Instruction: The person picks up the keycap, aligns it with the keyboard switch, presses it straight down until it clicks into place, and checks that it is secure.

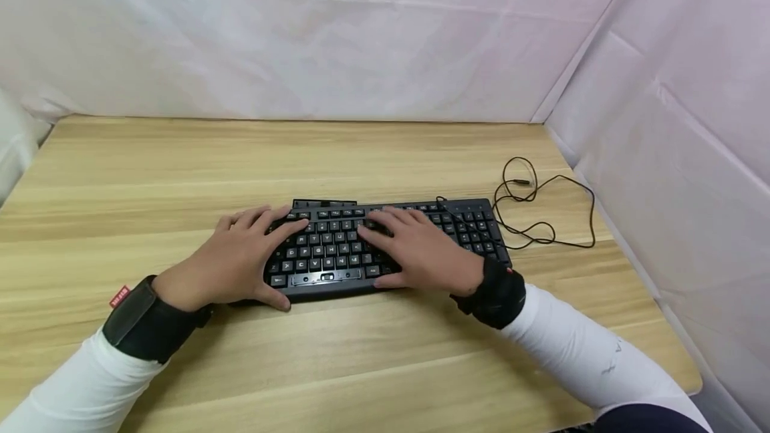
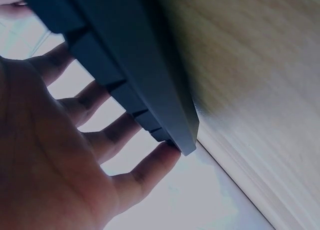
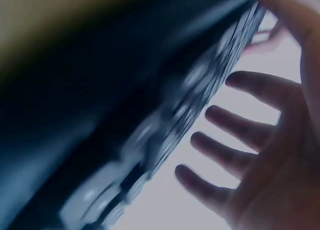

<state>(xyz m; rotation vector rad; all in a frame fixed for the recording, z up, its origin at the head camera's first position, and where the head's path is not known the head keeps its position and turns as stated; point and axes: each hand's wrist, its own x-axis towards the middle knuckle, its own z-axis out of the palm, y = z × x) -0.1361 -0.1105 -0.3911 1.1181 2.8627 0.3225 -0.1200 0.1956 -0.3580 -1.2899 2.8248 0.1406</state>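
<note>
A black keyboard with white-lettered keys lies flat on the wooden table, in the middle of the head view. My left hand is spread over its left end; in the left wrist view the fingertips touch the keys along the edge. Over the keys right of the middle is my right hand, fingers spread. In the right wrist view its fingers are extended beside the key row, some apart from the keys. Neither hand grips anything. Both palms hide part of the keys.
A thin black cable lies in loose loops right of the keyboard, its plug among them. The wooden table meets white cloth walls at the back and right. Black bands wrap both wrists.
</note>
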